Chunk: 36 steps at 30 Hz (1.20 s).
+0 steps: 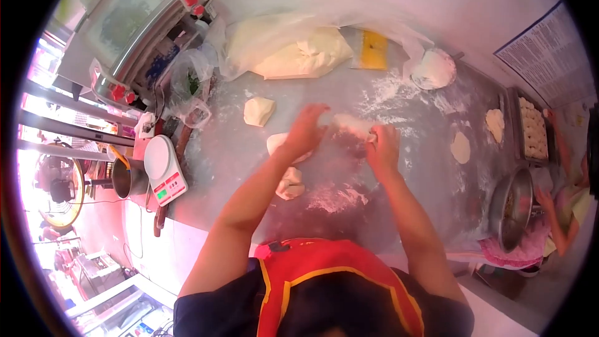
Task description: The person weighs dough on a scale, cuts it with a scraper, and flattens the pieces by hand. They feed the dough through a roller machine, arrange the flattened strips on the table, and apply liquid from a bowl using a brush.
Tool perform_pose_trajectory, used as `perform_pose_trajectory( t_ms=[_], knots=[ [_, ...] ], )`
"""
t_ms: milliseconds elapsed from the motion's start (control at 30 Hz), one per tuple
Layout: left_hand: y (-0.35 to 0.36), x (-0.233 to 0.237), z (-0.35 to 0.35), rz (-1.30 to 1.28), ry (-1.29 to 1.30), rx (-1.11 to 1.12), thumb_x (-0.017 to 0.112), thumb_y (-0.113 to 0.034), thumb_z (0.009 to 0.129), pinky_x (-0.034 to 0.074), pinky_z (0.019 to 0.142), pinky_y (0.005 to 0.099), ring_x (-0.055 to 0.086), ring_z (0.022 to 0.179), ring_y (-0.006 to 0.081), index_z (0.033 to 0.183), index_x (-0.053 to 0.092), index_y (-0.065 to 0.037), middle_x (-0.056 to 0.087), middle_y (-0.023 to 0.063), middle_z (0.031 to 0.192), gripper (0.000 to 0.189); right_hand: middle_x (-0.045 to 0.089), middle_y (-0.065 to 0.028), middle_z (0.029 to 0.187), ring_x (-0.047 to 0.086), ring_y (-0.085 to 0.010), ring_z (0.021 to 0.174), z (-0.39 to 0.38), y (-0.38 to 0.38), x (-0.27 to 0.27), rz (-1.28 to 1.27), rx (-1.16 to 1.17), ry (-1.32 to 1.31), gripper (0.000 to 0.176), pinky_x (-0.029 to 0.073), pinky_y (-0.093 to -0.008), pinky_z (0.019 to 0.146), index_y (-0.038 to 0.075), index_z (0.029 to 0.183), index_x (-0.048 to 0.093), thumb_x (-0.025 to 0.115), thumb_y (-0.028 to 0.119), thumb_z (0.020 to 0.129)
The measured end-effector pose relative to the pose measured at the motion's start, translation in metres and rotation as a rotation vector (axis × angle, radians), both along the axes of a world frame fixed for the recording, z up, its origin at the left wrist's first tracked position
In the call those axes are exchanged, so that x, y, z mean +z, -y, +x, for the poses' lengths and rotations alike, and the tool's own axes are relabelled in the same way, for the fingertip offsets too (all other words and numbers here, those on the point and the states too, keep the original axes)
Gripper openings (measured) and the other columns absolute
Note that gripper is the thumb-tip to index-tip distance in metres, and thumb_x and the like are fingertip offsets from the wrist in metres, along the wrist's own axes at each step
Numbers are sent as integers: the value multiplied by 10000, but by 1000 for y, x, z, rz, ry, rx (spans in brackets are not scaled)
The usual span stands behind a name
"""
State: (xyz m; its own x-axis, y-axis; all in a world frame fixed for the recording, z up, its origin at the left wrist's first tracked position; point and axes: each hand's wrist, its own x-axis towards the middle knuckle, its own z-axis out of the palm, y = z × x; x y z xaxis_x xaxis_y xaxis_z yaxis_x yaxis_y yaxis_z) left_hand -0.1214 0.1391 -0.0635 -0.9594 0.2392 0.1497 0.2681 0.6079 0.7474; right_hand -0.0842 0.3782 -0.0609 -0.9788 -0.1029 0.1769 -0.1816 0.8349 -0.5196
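My left hand [304, 132] is open with its fingers apart, over the metal work surface [231, 162]. Partly under its wrist lies a pale dough lump [276, 142]. A second lump [290, 185] sits nearer to me, and another [258, 111] is farther back on the left. My right hand [383, 148] is closed, its fingers curled round something small that I cannot make out. A blurred whitish strip [352, 125] stretches between the two hands; whether it is dough or flour is unclear.
Behind are a large plastic-covered dough mass [299, 53], a yellow packet [372, 50] and a floury ball [433, 68]. At left stands a scale [165, 170]. On the right are flat dough pieces [460, 148], a filled tray [533, 130], a metal bowl [513, 206] and another person's arms [557, 215].
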Motion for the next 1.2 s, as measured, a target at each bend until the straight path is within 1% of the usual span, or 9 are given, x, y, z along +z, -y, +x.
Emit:
perform_pose_trajectory(
  t_ms=[233,533,600,667,767,833,967,1067,1200],
  knots=[
    [126,-39,19,-430,-84,417,756,-326,686,299,1023,456,332,1249,381,1340,354,-52,399,199,1316,815,273,-300,1399,289,-470,1275,-10,41,-66,-64,-17,-17,664,240,-497,1064,67,1381,338,628,255,814],
    [143,-60,-10,-291,5,430,738,-286,713,415,871,440,510,1036,325,1329,384,-83,536,182,1131,739,396,-287,1329,338,-464,1247,-99,56,-51,-95,248,-81,567,294,-475,1035,-8,1321,383,573,265,861],
    [146,-45,-13,-71,185,473,726,-270,738,454,781,389,558,928,268,1306,409,-75,563,143,1069,679,421,-240,1327,367,-430,1238,-122,0,-58,-109,-138,-67,457,292,-485,1030,67,1280,461,551,242,867],
    [145,-24,-9,367,562,588,715,-260,761,469,697,325,574,834,201,1281,432,-70,574,97,1018,622,429,-220,1326,390,-386,1235,-133,-84,-100,537,-223,10,382,291,-487,1027,147,1236,516,534,236,865],
    [137,2,-5,526,713,478,710,-239,776,454,662,259,559,824,126,1259,452,-73,578,44,975,573,418,-211,1335,400,-362,1233,-116,-105,-111,734,-188,-40,367,290,-499,1025,201,1221,525,529,238,856],
    [113,15,-2,518,678,386,713,-225,773,462,682,267,563,851,129,1249,463,-72,582,44,984,560,376,-185,1385,354,-357,1275,-86,-50,-71,559,113,217,380,259,-510,1052,156,1233,513,516,247,864],
    [39,20,12,496,467,31,728,-182,749,468,825,345,569,963,211,1223,487,-66,572,90,1088,544,439,-194,1326,421,-365,1213,35,3,-66,177,525,-147,393,349,-509,965,44,1229,499,500,264,904],
    [-29,-2,56,97,53,-223,715,-79,677,401,943,395,476,1118,334,1153,532,-78,514,149,1170,510,514,-206,1244,479,-346,1167,73,-22,-62,-394,16,233,355,383,-427,961,24,1223,504,487,215,924],
    [-65,-45,94,-152,-328,-272,633,-132,778,390,960,455,433,1154,365,1172,514,-100,479,118,1246,412,572,-201,1136,529,-353,1081,72,-34,-30,-541,-202,54,326,396,-388,949,-2,1199,512,482,180,930]
  ],
)
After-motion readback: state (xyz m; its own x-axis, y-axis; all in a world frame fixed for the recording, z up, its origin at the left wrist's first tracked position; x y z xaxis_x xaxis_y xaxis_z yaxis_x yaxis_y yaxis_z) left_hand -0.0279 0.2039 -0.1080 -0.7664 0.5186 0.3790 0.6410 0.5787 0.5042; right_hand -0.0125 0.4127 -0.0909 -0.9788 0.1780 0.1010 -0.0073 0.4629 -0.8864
